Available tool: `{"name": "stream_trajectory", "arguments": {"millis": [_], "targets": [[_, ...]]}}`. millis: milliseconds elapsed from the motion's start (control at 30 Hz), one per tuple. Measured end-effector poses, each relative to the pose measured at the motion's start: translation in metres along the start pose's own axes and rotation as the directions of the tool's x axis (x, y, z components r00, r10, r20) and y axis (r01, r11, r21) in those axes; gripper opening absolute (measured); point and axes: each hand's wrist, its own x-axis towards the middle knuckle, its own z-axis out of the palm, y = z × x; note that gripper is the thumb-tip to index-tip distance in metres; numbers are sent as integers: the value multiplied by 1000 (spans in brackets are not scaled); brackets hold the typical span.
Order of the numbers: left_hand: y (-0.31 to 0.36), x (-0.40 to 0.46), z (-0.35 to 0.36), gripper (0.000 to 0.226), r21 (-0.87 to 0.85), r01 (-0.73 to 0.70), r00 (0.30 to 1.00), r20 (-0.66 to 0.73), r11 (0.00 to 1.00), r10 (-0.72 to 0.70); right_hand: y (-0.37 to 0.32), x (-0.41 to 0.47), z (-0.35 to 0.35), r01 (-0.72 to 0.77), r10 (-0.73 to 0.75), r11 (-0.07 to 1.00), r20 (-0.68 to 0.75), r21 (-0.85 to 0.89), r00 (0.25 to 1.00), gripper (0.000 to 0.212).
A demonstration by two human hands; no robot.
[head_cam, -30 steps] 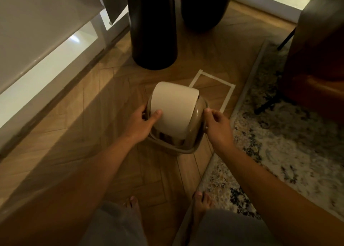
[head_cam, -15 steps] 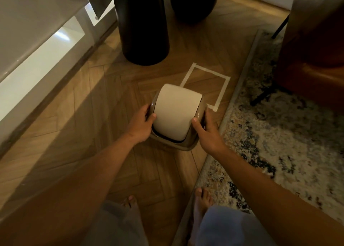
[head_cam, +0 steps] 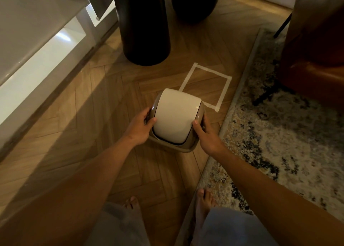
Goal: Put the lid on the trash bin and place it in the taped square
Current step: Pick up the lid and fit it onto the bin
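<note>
Gripping the lid (head_cam: 176, 118) on both sides, left hand (head_cam: 140, 127) and right hand (head_cam: 205, 134) clasped around it atop the trash bin (head_cam: 172, 147), likely seating it, just short of the empty taped square (head_cam: 206, 84) on the floor (head_cam: 83, 134).

Trash bin (head_cam: 176, 121) on the wood floor (head_cam: 78, 134), lid (head_cam: 176, 115) on top; just beyond and right of the bin, the taped square (head_cam: 206, 86), its near corner hidden behind the bin; farther behind the bin, a tall cylinder (head_cam: 144, 24), and right of that a rounded vessel (head_cam: 195, 1); right of the bin, a rug (head_cam: 279, 124), armchair (head_cam: 314, 46) standing on it; left hand (head_cam: 140, 127) against the bin's left side, right hand (head_cam: 205, 134) against its right; bare feet (head_cam: 204, 199) nearer than the bin.
</note>
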Motion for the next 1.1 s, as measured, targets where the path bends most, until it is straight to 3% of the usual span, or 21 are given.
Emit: {"name": "stream_trajectory", "arguments": {"millis": [200, 367, 500, 667, 900, 967, 1100], "targets": [[5, -1, 3, 59, 14, -22, 1000, 4, 1000, 22, 9, 7, -4, -32, 30, 998, 28, 58, 999, 85], [1, -1, -1, 63, 9, -7, 1000, -10, 1000, 7, 13, 5, -6, -38, 39, 999, -46, 35, 998, 63], [-7, -5, -10, 61, 12, 86, 994, -68, 996, -85, 24, -14, -2, -157, 164, 986, -196, 50, 967, 66], [-25, -16, -18, 44, -99, 245, 970, 20, 964, -244, 43, -29, 10, -316, 331, 942, -172, 110, 928, 32], [-27, -21, -7, 36, -338, 375, 926, 91, 864, -366, 60, -29, 18, -326, 357, 925, -154, 194, 921, 13], [-27, -21, -7, 33, -356, 392, 919, 106, 848, -380, 63, -27, 20, -327, 356, 926, -152, 187, 922, 4], [-24, -22, -5, 33, -318, 399, 916, 93, 860, -390, 69, -25, 25, -322, 352, 929, -166, 182, 921, 13]]}}
